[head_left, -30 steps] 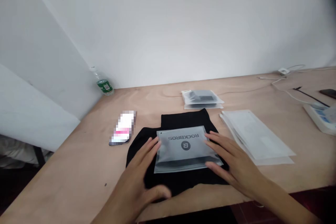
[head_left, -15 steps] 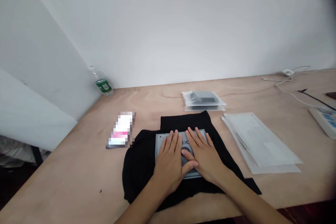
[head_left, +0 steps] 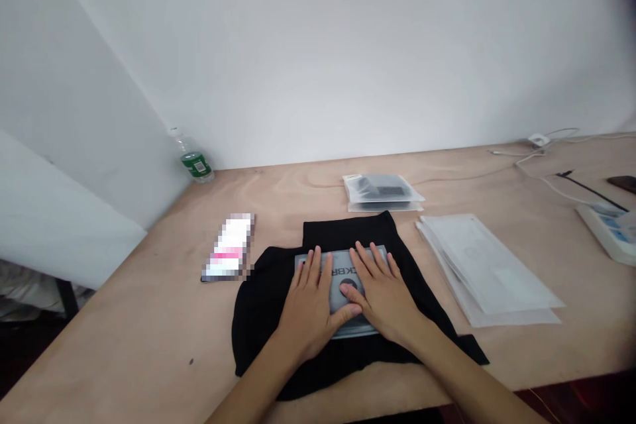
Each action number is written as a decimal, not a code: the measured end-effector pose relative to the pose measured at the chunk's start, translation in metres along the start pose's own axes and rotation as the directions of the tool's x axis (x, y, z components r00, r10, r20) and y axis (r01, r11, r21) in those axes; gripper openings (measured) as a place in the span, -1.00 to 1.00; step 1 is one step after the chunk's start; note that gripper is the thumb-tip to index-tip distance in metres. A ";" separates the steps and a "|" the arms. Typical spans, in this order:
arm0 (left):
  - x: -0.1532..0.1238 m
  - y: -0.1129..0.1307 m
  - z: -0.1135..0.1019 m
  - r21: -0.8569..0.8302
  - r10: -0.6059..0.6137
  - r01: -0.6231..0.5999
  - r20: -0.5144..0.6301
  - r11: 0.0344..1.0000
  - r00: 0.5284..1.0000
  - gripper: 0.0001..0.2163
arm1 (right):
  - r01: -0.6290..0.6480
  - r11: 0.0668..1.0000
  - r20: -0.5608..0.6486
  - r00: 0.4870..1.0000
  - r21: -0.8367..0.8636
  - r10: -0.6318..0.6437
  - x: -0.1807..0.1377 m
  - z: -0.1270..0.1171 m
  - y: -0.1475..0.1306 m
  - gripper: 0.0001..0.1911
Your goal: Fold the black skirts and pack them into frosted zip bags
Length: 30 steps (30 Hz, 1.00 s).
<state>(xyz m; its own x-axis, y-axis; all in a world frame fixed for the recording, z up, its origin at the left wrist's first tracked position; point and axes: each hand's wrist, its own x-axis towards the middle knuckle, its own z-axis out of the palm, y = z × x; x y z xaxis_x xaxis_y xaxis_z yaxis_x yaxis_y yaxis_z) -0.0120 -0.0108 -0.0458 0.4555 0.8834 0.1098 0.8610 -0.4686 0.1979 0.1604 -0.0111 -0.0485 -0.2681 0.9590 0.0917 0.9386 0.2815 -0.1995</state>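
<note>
A black garment (head_left: 342,235) lies spread on the wooden table. On top of it rests a greyish translucent plastic pouch (head_left: 338,268) with dark lettering and a round dark mark, partly hidden under my hands. My left hand (head_left: 307,301) lies flat over the pouch's left part, fingers stretched out and pointing away from me. Over its right part lies my right hand (head_left: 380,291), palm down with the fingers spread. The two thumbs come close to each other near the middle of the pouch. Neither hand grips anything.
A small stack of packed pouches (head_left: 382,192) lies behind the garment. Frosted plastic bags (head_left: 489,271) are to its right. A phone (head_left: 229,246) lies on the left, a bottle (head_left: 196,162) leans in the back corner. White cables (head_left: 539,140) and a power strip (head_left: 609,232) are far right.
My left hand has slid left across the pouch, so the gap between my hands is wider and more lettering shows. My right hand has stayed nearly in place.
</note>
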 end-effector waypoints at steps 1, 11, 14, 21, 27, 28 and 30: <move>-0.002 -0.002 0.000 0.013 -0.009 0.009 -0.002 1.000 1.000 -0.20 | -0.001 1.000 0.000 1.000 0.000 0.001 0.000 -0.001 0.000 -0.26; -0.015 -0.021 -0.002 -0.201 -0.001 -0.022 -0.111 0.979 0.994 -0.44 | 0.540 0.838 -0.157 0.823 -0.079 -0.546 -0.038 -0.019 0.001 -0.54; -0.014 -0.023 -0.005 -0.489 -0.155 0.035 -0.206 0.871 0.966 -0.49 | 0.617 0.769 -0.278 0.719 -0.166 -0.637 -0.047 -0.017 0.001 -0.80; -0.009 -0.021 -0.016 -0.817 -0.494 0.016 -0.332 0.576 0.804 -0.52 | 0.384 0.889 -0.453 0.765 -0.249 -0.457 -0.008 -0.093 0.017 -0.88; -0.009 -0.019 -0.017 -0.832 -0.518 0.030 -0.315 0.554 0.795 -0.65 | -0.196 0.972 -0.517 0.850 -0.127 0.104 0.075 -0.172 0.056 -0.79; -0.009 -0.019 -0.017 -0.831 -0.518 0.036 -0.312 0.556 0.796 -0.66 | -0.252 0.962 -0.543 0.826 -0.109 0.155 0.085 -0.171 0.063 -0.77; -0.009 -0.019 -0.018 -0.824 -0.512 0.046 -0.307 0.565 0.802 -0.67 | -0.299 0.952 -0.569 0.794 -0.063 0.212 0.100 -0.155 0.075 -0.76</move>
<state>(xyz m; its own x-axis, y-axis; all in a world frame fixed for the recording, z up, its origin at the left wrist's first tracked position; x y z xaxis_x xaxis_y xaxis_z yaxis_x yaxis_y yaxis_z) -0.0369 -0.0100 -0.0335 -0.1452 0.9474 0.2853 0.3213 -0.2276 0.9192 0.2380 0.1005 0.0971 0.1092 0.8028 0.5861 0.9875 -0.0203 -0.1563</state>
